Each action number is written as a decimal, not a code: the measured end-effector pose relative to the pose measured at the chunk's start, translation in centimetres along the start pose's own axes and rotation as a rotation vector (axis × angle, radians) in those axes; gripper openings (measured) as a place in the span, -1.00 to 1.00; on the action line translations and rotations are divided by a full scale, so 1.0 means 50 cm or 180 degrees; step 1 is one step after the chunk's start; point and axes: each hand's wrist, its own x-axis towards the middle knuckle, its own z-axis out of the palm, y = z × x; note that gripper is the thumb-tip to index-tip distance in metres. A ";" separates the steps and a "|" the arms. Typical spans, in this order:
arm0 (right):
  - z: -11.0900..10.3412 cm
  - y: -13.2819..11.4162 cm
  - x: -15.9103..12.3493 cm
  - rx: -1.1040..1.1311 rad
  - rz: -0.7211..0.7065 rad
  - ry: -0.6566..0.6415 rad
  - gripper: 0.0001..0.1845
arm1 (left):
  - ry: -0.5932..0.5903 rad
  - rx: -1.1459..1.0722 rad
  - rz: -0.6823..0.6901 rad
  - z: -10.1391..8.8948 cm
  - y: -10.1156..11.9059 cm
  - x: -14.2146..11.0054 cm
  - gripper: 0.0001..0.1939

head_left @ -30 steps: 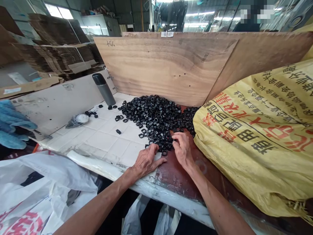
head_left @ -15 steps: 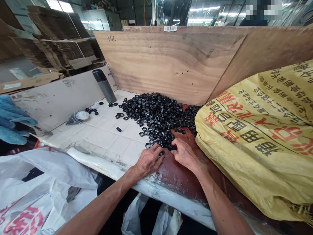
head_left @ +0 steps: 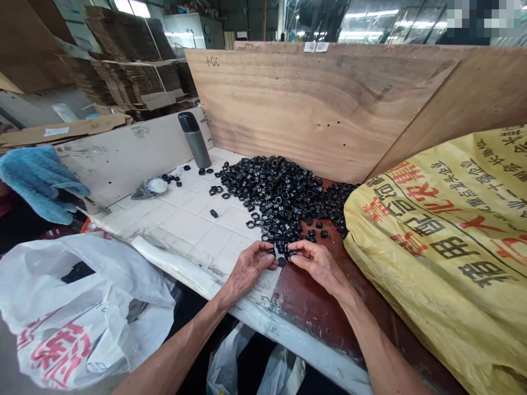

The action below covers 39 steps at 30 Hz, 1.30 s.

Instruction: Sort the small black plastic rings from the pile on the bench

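A heap of small black plastic rings [head_left: 275, 181], some looking like ribbed nuts, spreads over the tabletop. At its near edge my left hand [head_left: 252, 264] is closed in a pinch, thumb and fingers on one black ring [head_left: 272, 251]. Opposite it, my right hand [head_left: 319, 266] also pinches a small black ring [head_left: 291, 253], partly covered by the fingertips. Between the two hands lie a few more black pieces [head_left: 281, 261]. Loose small black round pieces [head_left: 324, 234] rest on the dark red surface just beyond my right hand.
A yellow printed sack [head_left: 424, 263] bulges along the right side. At the back stands a wooden board [head_left: 296, 99]. A dark grey flask [head_left: 198, 145] and a small clear bag [head_left: 150, 188] are at the left. White plastic bags [head_left: 123, 318] hang below the table's front edge.
The view has swung left. My hands have turned slightly, fingertips now facing each other with a ring in each. More loose pieces show on the red surface.
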 end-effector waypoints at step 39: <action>0.086 0.000 -0.019 -0.1376 -0.1230 0.0544 -0.65 | -0.0034 0.0511 0.0657 0.009 0.008 -0.012 -0.77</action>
